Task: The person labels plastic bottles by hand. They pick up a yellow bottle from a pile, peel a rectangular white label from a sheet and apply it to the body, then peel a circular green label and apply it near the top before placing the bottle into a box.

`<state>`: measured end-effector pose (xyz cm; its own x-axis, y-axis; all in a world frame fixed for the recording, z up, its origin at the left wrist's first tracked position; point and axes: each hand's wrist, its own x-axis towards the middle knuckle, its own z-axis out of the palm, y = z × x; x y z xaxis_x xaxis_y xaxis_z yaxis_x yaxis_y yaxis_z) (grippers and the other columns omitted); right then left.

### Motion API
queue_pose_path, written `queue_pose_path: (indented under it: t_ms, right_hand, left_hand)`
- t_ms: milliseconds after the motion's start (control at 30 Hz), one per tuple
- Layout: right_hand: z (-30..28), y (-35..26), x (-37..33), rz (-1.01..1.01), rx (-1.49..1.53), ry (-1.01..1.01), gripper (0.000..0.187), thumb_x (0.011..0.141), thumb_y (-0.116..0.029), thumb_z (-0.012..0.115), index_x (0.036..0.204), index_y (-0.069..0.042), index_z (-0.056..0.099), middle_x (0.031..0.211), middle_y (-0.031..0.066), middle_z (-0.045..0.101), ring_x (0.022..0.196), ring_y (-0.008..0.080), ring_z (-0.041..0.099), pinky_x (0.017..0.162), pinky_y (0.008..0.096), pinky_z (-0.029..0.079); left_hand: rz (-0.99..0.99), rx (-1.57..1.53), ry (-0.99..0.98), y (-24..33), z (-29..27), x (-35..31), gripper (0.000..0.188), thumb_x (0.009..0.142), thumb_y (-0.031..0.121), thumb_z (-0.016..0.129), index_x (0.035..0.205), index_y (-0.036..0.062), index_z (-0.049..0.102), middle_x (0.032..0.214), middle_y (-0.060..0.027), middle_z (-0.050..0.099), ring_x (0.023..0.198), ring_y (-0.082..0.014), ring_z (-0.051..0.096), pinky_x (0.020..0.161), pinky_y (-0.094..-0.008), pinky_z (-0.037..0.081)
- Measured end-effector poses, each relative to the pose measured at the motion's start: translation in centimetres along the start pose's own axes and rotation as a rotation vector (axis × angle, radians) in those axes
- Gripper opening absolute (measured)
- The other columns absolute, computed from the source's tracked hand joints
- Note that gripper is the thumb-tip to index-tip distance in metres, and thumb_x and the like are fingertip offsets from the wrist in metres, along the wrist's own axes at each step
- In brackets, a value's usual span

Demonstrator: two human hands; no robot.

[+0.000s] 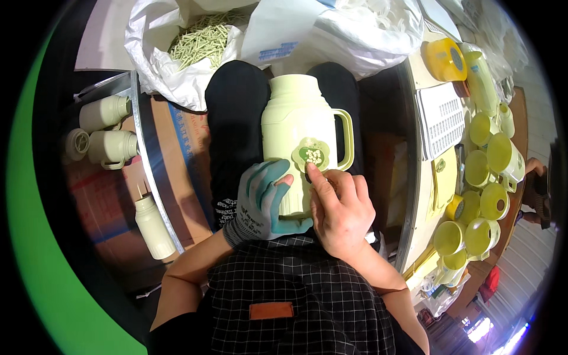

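Observation:
A pale green thermos jug (283,127) with a loop handle lies across my lap, its neck pointing away from me. My left hand (260,198), in a grey and teal glove with a bare thumb tip showing, wraps round the lower part of the jug. On the jug's side is a flower-shaped green decal (311,155) with small white blossoms at its centre. My bare right hand (343,204) has its index fingertip on the lower edge of this decal. Its other fingers curl inward, and a small dark thing shows under them, too hidden to name.
At far left, a white sack (155,53) holds thin green sticks. Several pale green jug bodies (109,112) lie by a metal-edged shelf on the left. The right-hand table carries a printed sheet (441,118), a yellow tape roll (447,60) and several green cups (479,168).

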<state>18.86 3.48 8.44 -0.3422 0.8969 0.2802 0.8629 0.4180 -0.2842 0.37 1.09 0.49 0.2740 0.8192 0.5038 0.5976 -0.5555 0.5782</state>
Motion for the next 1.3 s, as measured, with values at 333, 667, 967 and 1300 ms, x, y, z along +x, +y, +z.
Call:
queue_pose_path:
  t_ms: [333,667,967,1300]
  right_hand:
    - [-1.8,-0.4,0.3,0.306,0.408,-0.127,0.04,0.087,-0.004,0.076,0.127,-0.011,0.076,0.103,0.0065,0.067,0.088,0.0266,0.065,0.073,0.0345,0.056]
    - [-1.6,0.6,-0.4,0.627,1.141,-0.162,0.033,0.104,-0.007,0.065,0.135,0.001,0.07,0.105,0.0037,0.063,0.097,0.0105,0.054,0.088,0.0241,0.044]
    - [-1.7,2.3,-0.6,0.917,1.579,-0.136,0.039,0.106,-0.014,0.064,0.143,-0.001,0.065,0.108,0.0031,0.071,0.078,0.0033,0.048,0.062,0.0165,0.034]
    - [0.2,2.3,-2.7,0.816,1.824,0.045,0.045,0.107,-0.021,0.062,0.147,-0.002,0.06,0.114,0.0074,0.069,0.081,0.011,0.053,0.065,0.0217,0.042]
  left_hand:
    - [-0.045,-0.079,0.04,0.0,0.5,-0.4,0.101,0.068,0.058,0.092,0.144,0.0045,0.05,0.143,-0.0204,0.052,0.124,-0.038,0.056,0.102,-0.0529,0.05]
    - [-0.118,-0.115,-0.002,0.5,-1.1,1.2,0.074,0.076,0.048,0.089,0.131,0.0068,0.063,0.13,-0.0156,0.06,0.117,-0.0355,0.059,0.1,-0.0492,0.05]
    - [-0.316,-0.222,0.019,0.5,-1.6,3.8,0.037,0.081,0.024,0.083,0.113,0.0088,0.07,0.114,-0.0102,0.064,0.103,-0.0336,0.062,0.091,-0.0464,0.049]
    - [-0.306,-0.231,0.033,0.6,-1.9,4.5,0.025,0.083,-0.004,0.064,0.106,0.0046,0.068,0.107,-0.013,0.061,0.096,-0.0266,0.062,0.08,-0.0375,0.053]
